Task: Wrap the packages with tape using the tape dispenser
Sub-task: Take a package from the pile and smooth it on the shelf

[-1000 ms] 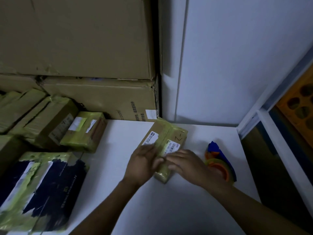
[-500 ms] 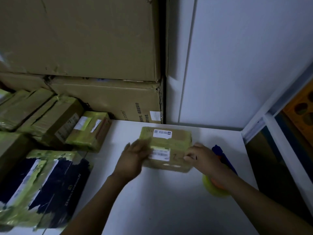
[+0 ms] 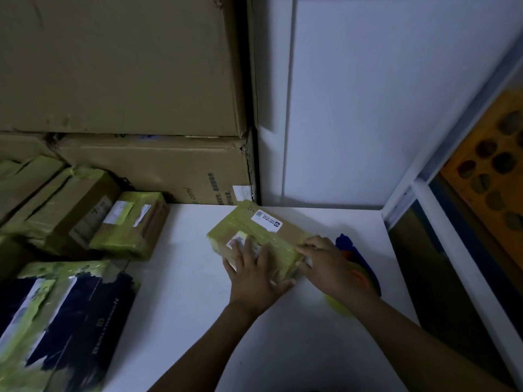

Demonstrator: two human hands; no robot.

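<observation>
A small cardboard package, partly covered in yellow-green tape and bearing two white labels, lies on the white table. My left hand lies flat on its near end, fingers spread, thumb against the near side. My right hand grips its right end with bent fingers. The tape dispenser, blue and orange with a yellow-green roll, rests on the table just right of the package, mostly hidden behind my right wrist.
Several taped packages are stacked at the left. A dark taped parcel lies at the front left. Large cartons rise behind, a white wall at the back, the table's edge at the right.
The package has been turned on the table, its labelled end now pointing to the back right. My left hand moved from its left side onto its top; my right hand stayed at the right end.
</observation>
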